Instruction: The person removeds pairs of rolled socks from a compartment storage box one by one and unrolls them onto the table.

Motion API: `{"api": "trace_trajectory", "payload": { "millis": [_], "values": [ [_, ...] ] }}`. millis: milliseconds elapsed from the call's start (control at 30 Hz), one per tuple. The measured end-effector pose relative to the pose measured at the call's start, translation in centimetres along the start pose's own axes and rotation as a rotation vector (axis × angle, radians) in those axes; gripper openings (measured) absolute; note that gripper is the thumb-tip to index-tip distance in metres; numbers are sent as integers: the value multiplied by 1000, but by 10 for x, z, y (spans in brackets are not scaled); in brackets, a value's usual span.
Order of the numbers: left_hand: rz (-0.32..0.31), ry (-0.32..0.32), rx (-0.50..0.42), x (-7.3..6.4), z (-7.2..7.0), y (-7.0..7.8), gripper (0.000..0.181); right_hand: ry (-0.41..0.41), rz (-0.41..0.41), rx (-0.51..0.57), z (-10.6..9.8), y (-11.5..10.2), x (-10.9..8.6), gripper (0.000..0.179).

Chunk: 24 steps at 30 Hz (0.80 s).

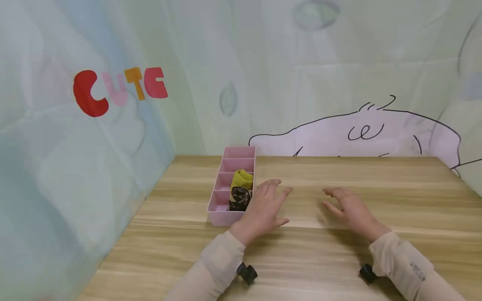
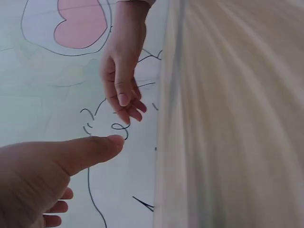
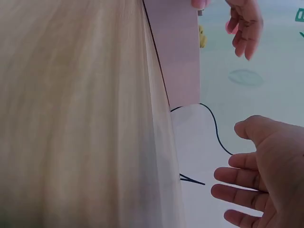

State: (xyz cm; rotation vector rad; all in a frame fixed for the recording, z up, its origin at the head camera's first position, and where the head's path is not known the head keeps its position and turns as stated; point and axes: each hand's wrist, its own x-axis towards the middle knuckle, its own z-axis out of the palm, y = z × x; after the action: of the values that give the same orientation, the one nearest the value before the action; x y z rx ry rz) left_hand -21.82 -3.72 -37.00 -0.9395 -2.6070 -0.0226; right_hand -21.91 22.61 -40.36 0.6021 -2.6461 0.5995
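In the head view a pink divided box point(image 1: 226, 218) stands on the wooden table, its compartments in a row running away from me. A rolled yellow-green cloth point(image 1: 242, 179) sits in the second compartment from the near end, and a rolled black-and-tan patterned cloth point(image 1: 239, 198) in the nearest one. My left hand point(image 1: 263, 209) is just right of the box, fingers spread and holding nothing; it hides part of the box's near right side. Over the table farther right, my right hand point(image 1: 354, 212) is relaxed with nothing in it. The right wrist view shows its fingers point(image 3: 242, 192) apart.
The wooden table point(image 1: 301, 259) reaches back to a printed curtain point(image 1: 263, 83) with cartoon drawings. Another curtain side with the letters CUTE point(image 1: 90, 94) borders the left edge. Dark wrist cameras point(image 1: 247, 274) are strapped at both sleeves.
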Motion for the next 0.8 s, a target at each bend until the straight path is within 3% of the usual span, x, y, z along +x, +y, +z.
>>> {"api": "trace_trajectory", "payload": {
  "millis": [133, 433, 667, 800],
  "values": [
    [-1, -9, -45, -1, -7, -8, 74, 18, -12, 32, 2, -6, 4, 32],
    [-7, -117, -179, -5, -27, -29, 68, 8, -4, 53, 6, -18, 11, 26],
    [-34, -110, -277, -9, -41, -51, 67, 0, -12, 83, 9, -29, 21, 23],
    [-75, -145, -299, -13, -46, -64, 67, -17, -23, 85, 14, -36, 27, 24]
  ]
}}
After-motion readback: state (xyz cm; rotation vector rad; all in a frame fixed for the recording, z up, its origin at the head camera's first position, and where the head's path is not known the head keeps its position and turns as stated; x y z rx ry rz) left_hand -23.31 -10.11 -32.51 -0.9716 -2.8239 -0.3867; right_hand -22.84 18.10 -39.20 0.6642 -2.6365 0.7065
